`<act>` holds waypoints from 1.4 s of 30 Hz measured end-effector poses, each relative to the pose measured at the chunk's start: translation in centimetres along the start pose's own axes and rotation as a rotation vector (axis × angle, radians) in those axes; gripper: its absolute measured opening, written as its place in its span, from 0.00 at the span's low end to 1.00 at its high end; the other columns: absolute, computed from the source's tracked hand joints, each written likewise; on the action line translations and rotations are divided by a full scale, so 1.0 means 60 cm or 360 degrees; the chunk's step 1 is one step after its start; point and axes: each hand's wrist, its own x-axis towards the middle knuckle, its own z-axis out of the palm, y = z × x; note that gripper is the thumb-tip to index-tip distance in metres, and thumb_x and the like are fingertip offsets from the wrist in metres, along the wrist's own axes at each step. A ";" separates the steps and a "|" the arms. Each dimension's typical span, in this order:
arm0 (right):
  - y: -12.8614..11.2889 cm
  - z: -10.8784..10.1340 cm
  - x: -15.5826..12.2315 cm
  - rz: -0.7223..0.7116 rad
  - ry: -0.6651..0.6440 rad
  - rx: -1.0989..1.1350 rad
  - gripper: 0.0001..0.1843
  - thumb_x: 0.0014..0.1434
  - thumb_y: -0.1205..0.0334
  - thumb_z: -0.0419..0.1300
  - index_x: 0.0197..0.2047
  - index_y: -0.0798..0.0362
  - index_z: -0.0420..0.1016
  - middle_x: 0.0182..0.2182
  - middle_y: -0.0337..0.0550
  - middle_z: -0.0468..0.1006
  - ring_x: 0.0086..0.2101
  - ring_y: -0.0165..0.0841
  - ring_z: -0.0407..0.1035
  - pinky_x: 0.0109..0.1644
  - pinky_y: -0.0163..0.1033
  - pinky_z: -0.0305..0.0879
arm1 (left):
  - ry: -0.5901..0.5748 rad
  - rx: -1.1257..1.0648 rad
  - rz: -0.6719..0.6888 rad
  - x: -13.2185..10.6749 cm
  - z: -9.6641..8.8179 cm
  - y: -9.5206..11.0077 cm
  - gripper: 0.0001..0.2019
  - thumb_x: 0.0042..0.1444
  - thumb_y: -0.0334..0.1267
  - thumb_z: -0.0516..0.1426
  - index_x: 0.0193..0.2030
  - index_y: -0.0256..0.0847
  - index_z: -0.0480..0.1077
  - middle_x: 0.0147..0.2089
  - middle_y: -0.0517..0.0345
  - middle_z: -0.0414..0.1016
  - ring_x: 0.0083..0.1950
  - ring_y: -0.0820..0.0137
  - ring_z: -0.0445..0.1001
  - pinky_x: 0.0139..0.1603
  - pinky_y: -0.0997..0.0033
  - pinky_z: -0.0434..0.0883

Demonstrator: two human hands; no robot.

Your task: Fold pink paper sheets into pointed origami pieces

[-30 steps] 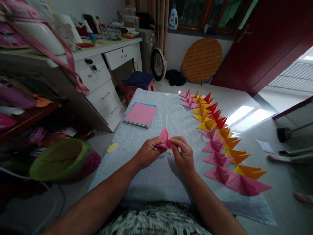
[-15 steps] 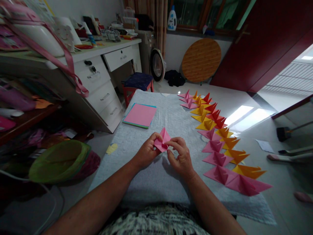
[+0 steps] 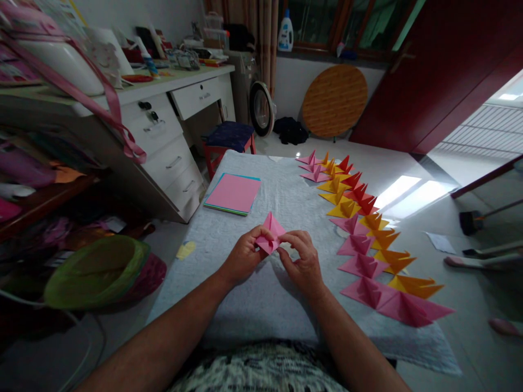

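Observation:
A partly folded piece of pink origami paper [image 3: 271, 222] is held up over the cloth-covered table, its point facing away from me. My left hand [image 3: 245, 255] grips its left side, thumb on top and the other fingers underneath. On the right edge, the thumb and index finger of my right hand [image 3: 303, 262] pinch the paper near its lower corner. Beyond my hands lies a stack of square paper [image 3: 233, 193] with a pink sheet on top. To the right stand rows of folded paper cranes: pink ones [image 3: 362, 265], yellow ones [image 3: 343, 207] and red ones [image 3: 359, 193].
A pale blue cloth [image 3: 281, 188] covers the table. On the left are a green-lined waste bin [image 3: 98, 272] and a white desk [image 3: 155, 130]. Past the far edge stand a stool [image 3: 229, 136], an open washing machine [image 3: 261, 109] and a round wooden tabletop [image 3: 335, 100].
My left thumb has moved further over the pink paper, and my right fingertips have closed on its right edge. The paper's near folds look flatter.

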 end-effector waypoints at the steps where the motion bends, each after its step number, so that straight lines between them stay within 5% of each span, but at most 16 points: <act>1: -0.001 0.000 0.000 0.0005 0.0010 0.0001 0.11 0.60 0.70 0.60 0.45 0.49 0.77 0.38 0.45 0.76 0.40 0.38 0.69 0.43 0.45 0.68 | 0.0009 -0.0011 -0.0014 0.000 0.000 0.000 0.12 0.54 0.44 0.65 0.36 0.40 0.69 0.33 0.62 0.70 0.34 0.73 0.66 0.39 0.74 0.64; 14: 0.000 0.000 0.001 -0.0003 0.0084 0.0017 0.09 0.62 0.69 0.61 0.43 0.47 0.80 0.34 0.43 0.74 0.38 0.37 0.68 0.42 0.44 0.67 | -0.0069 -0.0338 -0.0134 -0.004 0.008 0.017 0.13 0.53 0.43 0.66 0.36 0.39 0.68 0.29 0.66 0.64 0.29 0.77 0.60 0.33 0.77 0.60; 21: 0.003 -0.003 0.001 0.0218 0.0016 0.0220 0.07 0.60 0.69 0.61 0.38 0.48 0.78 0.34 0.40 0.73 0.37 0.35 0.68 0.41 0.41 0.65 | -0.0064 -0.0371 -0.0122 -0.002 0.007 0.015 0.10 0.54 0.41 0.65 0.32 0.37 0.71 0.29 0.64 0.68 0.31 0.75 0.64 0.36 0.76 0.63; 31: 0.003 0.000 0.000 0.0399 0.0030 0.0199 0.02 0.58 0.66 0.61 0.35 0.49 0.72 0.33 0.40 0.70 0.37 0.35 0.66 0.39 0.40 0.64 | 0.0090 -0.0043 -0.0050 -0.007 0.007 0.005 0.10 0.54 0.41 0.65 0.30 0.37 0.73 0.29 0.62 0.70 0.34 0.72 0.67 0.39 0.73 0.64; 36: 0.014 0.012 -0.005 0.0708 0.0137 0.0401 0.27 0.53 0.61 0.65 0.56 0.49 0.66 0.43 0.44 0.72 0.39 0.35 0.69 0.41 0.41 0.68 | 0.0086 0.0022 -0.0058 -0.007 0.009 0.007 0.13 0.54 0.43 0.65 0.28 0.37 0.71 0.27 0.63 0.68 0.32 0.73 0.65 0.36 0.74 0.63; 39: 0.019 0.016 -0.004 0.0851 -0.0052 0.0655 0.27 0.52 0.59 0.65 0.55 0.48 0.68 0.38 0.39 0.74 0.30 0.31 0.67 0.35 0.37 0.66 | 0.0095 0.0065 -0.0052 -0.008 0.014 0.006 0.12 0.53 0.44 0.66 0.32 0.38 0.71 0.29 0.63 0.70 0.32 0.73 0.67 0.36 0.75 0.63; 42: 0.021 0.014 -0.001 0.0932 -0.0162 0.0815 0.16 0.52 0.58 0.66 0.44 0.49 0.74 0.33 0.38 0.76 0.29 0.31 0.67 0.34 0.36 0.64 | 0.0103 0.0019 -0.0082 -0.009 0.020 0.005 0.17 0.53 0.42 0.66 0.44 0.42 0.66 0.35 0.62 0.75 0.34 0.72 0.71 0.38 0.74 0.66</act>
